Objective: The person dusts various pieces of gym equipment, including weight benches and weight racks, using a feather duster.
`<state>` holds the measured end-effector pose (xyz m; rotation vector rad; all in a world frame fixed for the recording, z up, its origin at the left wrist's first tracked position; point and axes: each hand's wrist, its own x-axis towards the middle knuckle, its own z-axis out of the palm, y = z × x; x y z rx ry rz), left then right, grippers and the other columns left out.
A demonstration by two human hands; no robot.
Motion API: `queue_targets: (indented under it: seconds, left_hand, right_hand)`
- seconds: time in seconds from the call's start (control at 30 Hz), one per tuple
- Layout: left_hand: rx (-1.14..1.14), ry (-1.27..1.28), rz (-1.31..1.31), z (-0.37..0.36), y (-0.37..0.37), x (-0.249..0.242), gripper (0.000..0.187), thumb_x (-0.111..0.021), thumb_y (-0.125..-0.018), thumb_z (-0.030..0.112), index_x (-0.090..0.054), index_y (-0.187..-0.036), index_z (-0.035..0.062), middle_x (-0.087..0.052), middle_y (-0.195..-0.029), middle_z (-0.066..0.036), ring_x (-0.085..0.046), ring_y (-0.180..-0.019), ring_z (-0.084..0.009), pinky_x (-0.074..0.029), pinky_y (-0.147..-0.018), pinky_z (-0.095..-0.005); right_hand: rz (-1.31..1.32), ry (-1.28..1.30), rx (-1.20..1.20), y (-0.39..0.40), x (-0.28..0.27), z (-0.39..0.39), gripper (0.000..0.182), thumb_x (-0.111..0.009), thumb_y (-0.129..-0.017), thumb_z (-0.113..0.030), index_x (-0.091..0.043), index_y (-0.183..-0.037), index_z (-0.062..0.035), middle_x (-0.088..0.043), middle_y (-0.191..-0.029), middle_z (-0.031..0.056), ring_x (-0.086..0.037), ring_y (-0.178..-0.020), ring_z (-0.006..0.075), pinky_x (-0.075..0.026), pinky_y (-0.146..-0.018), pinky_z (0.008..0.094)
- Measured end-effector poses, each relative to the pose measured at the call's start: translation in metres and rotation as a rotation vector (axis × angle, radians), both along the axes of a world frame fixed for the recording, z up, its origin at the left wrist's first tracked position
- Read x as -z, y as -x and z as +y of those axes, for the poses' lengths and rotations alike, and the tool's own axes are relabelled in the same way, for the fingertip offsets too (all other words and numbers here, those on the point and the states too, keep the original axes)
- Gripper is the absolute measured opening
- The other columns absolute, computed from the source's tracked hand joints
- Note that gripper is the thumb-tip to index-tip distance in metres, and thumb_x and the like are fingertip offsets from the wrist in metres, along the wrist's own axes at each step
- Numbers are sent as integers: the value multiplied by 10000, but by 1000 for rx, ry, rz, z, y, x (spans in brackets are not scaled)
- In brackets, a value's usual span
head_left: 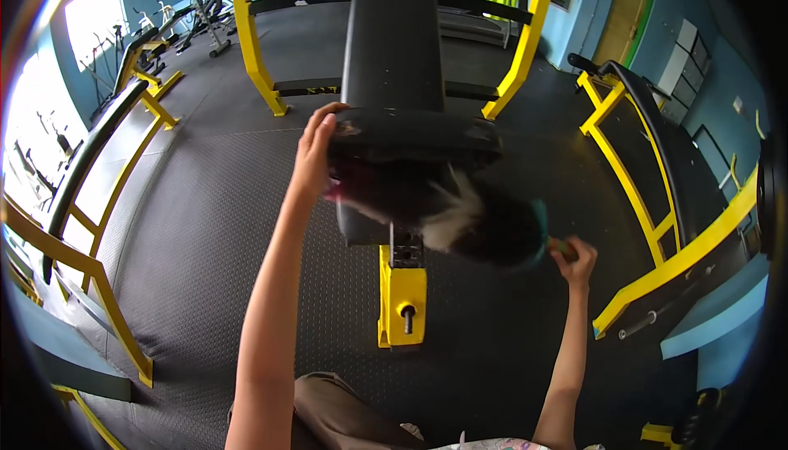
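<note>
My left hand grips the left edge of a black bench seat pad, its fingers on top. My right hand is closed around the short handle of a duster with a bushy head. The duster head is smeared by motion: dark, with a pale patch, a teal band near the handle and a reddish part at its left end. It lies across the front of the seat pad, just below its edge. Behind the pad rises the long black backrest.
Below the pad is the yellow bench post with a protruding bolt. Yellow-framed equipment stands left and right. A yellow frame stands behind the bench. Dark textured flooring surrounds it. Exercise bikes stand far left.
</note>
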<state>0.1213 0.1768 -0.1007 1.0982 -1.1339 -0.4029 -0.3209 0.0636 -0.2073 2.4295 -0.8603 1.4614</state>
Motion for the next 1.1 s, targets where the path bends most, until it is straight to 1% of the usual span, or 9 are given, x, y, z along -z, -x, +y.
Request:
queue_targets:
  seconds: [0.1, 0.2, 0.3, 0.33, 0.47, 0.53, 0.67, 1.0, 1.1]
  left_hand:
    - [6, 59, -99, -4, -7, 3, 381, -371, -912, 326, -511, -1098, 24, -568, -985, -95, -528, -944, -156, -405, -845, -267]
    - [10, 49, -82, -2, -2, 2, 393, -366, -920, 340, -517, -1098, 24, -570, -983, -84, -528, -939, -144, -384, -860, -247]
    - [-124, 51, -210, -2, -6, 3, 397, -366, -919, 353, -527, -1093, 35, -570, -991, -72, -522, -947, -142, -377, -862, -245]
    - [-109, -48, -188, 3, -3, -1, 430, -311, -928, 359, -517, -1127, 38, -543, -1076, -72, -470, -1035, -155, -316, -929, -260]
    - [-55, -26, -168, 0, -6, 0, 413, -326, -929, 347, -518, -1115, 32, -545, -1066, -62, -469, -1032, -150, -318, -926, -254]
    - [-27, 46, -72, 0, -1, 0, 389, -373, -926, 348, -525, -1090, 30, -579, -942, -45, -534, -884, -110, -397, -823, -229]
    - [-15, 22, -11, 3, 3, -4, 370, -370, -930, 333, -525, -1093, 39, -580, -917, -35, -545, -847, -98, -413, -789, -218]
    - [-48, 28, -64, 1, 1, 0, 395, -368, -925, 362, -521, -1097, 41, -581, -902, -42, -546, -843, -101, -414, -777, -218]
    - [-45, 38, -51, -2, -1, 3, 398, -368, -924, 366, -521, -1099, 44, -582, -896, -45, -548, -846, -109, -412, -784, -221]
  right_hand:
    - [-3, -67, 0, -3, -8, -27, 434, -672, -681, -477, -545, -629, -65, -478, -485, 56, -515, -427, 207, -380, -414, 295]
    - [223, -80, 58, 4, 9, -36, 416, -663, -698, -455, -525, -607, -74, -463, -476, 48, -502, -415, 204, -368, -403, 295]
    - [94, -62, -35, 12, 13, -35, 453, -612, -746, -487, -510, -602, -70, -409, -442, 52, -437, -364, 191, -326, -382, 289]
    - [80, -50, -52, 12, 9, -36, 453, -612, -746, -487, -510, -602, -70, -409, -442, 52, -437, -364, 191, -326, -382, 289]
    - [27, -158, -31, 14, 16, -47, 462, -610, -750, -484, -489, -592, -67, -397, -437, 63, -435, -362, 193, -312, -381, 294]
    - [123, -169, 23, 16, 34, -50, 472, -627, -729, -493, -493, -584, -64, -411, -435, 59, -458, -380, 202, -340, -387, 296]
    - [40, -284, 19, 30, 80, -14, 511, -617, -727, -527, -481, -568, -60, -393, -422, 54, -434, -357, 191, -320, -368, 289]
    - [-62, -484, 96, 52, 119, 25, 533, -602, -746, -521, -474, -558, -39, -349, -416, 52, -374, -357, 139, -266, -376, 275]
    - [-183, -607, 128, 57, 145, 57, 532, -591, -770, -497, -503, -605, 1, -312, -451, 13, -279, -431, 58, -202, -393, 272]
